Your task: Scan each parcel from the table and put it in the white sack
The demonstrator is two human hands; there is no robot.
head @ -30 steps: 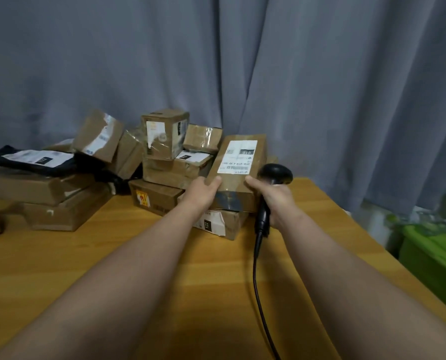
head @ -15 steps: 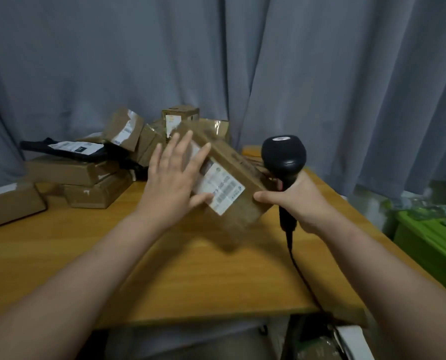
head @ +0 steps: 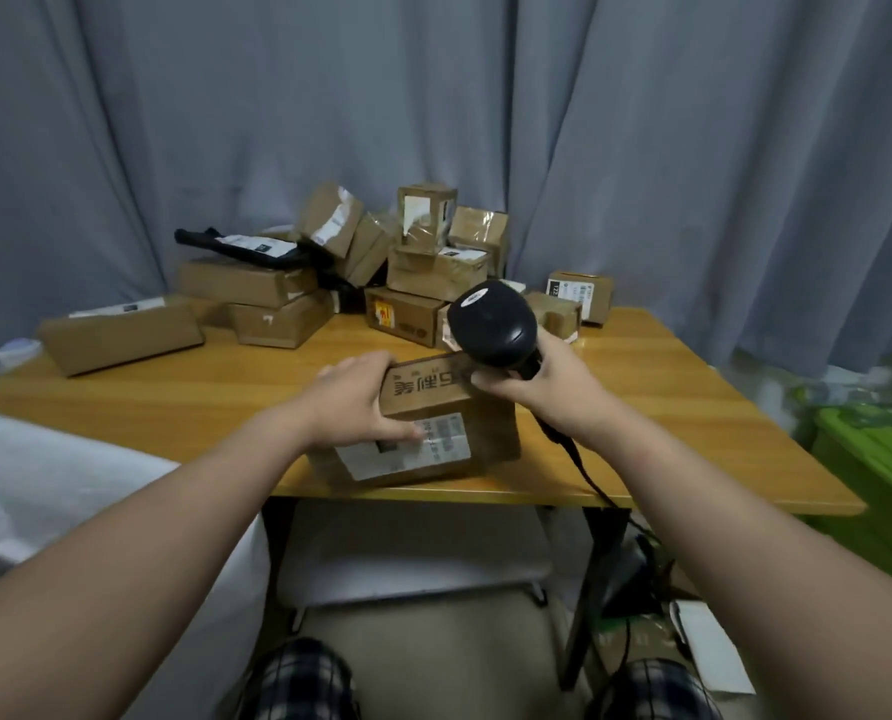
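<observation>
Head view: the parcel [head: 485, 433] is at the near edge of the table [head: 667, 407], between both hands. The left hand [head: 348, 402] grips its left end, thumb on the label. The right hand [head: 553, 381] is curled around the scanner [head: 490, 322], with its fingertips touching the parcel's far right corner. The white sack [head: 44, 485] lies near left.

Brown parcel [head: 433, 418], black scanner [head: 490, 324], grey curtain [head: 641, 148], green bin [head: 875, 470]

Forearms reach forward, left grip [head: 353, 402] and right grip [head: 553, 387] curled.
</observation>
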